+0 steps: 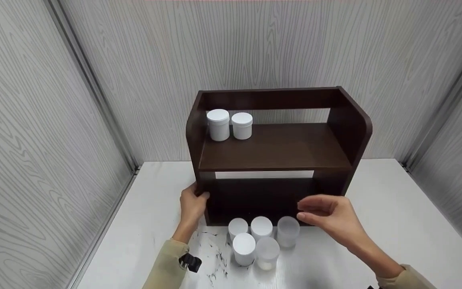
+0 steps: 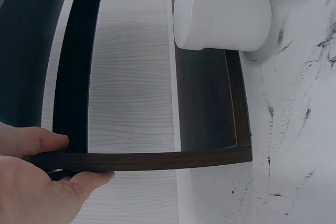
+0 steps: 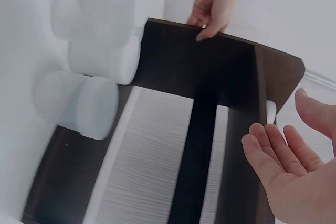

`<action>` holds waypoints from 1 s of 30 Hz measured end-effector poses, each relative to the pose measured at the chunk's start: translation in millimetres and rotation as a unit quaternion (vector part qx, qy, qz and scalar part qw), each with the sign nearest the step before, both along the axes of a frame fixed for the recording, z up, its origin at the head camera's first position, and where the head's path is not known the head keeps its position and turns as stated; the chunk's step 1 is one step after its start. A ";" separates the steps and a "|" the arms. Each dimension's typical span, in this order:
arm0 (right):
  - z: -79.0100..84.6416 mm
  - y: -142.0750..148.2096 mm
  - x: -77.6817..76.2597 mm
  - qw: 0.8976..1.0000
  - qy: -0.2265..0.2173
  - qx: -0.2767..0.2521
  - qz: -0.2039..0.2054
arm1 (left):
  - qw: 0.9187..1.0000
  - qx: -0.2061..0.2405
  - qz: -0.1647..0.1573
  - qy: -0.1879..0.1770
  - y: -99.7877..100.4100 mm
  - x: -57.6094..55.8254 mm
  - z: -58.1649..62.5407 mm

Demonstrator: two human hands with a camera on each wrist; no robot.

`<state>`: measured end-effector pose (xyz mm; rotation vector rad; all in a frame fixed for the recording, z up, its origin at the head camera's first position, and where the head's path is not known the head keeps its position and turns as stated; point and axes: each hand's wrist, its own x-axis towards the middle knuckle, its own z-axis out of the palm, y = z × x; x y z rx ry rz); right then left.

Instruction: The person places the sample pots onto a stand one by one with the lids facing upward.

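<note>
A dark brown two-tier shelf (image 1: 275,150) stands on the white table. My left hand (image 1: 193,204) grips the edge of its left side panel, thumb on the inner face; in the left wrist view that panel (image 2: 157,161) passes between thumb and fingers. My right hand (image 1: 331,216) hovers by the shelf's lower right front, fingers loosely bent, holding nothing. Nearest to it stands a translucent jar (image 1: 288,233). Beside that are a second translucent jar (image 1: 267,253) and three white jars, one in front (image 1: 244,249). On the upper tier's left sit a taller white jar (image 1: 218,125) and a shorter one (image 1: 242,126).
The white table (image 1: 155,180) has dark scuff marks left of the jars. Wood-grain panels (image 1: 255,44) enclose the back and both sides. A black strap device (image 1: 190,262) sits on the left wrist.
</note>
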<state>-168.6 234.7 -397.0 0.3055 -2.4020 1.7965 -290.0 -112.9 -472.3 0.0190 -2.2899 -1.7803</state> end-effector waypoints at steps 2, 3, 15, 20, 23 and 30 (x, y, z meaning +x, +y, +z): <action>-6.6 1.6 3.1 1.000 -0.011 -0.002 -0.002 | 1.000 0.000 0.003 -0.004 -0.1 0.5 -0.7; -9.8 2.4 4.3 1.000 -0.012 0.001 -0.002 | 1.000 0.001 0.005 -0.005 0.0 0.4 -0.9; -41.9 11.1 10.0 0.998 -0.049 0.004 0.025 | 1.000 0.008 0.010 -0.002 0.0 0.6 0.5; -52.8 15.3 8.4 0.998 -0.053 0.014 0.027 | 1.000 0.008 0.009 0.003 0.4 0.7 1.3; -59.8 17.5 6.8 0.998 -0.061 0.016 0.026 | 1.000 0.005 0.001 0.005 0.2 1.0 1.4; -79.0 22.3 -0.2 0.997 -0.071 0.025 0.018 | 1.000 -0.002 -0.008 0.006 -0.9 2.0 0.8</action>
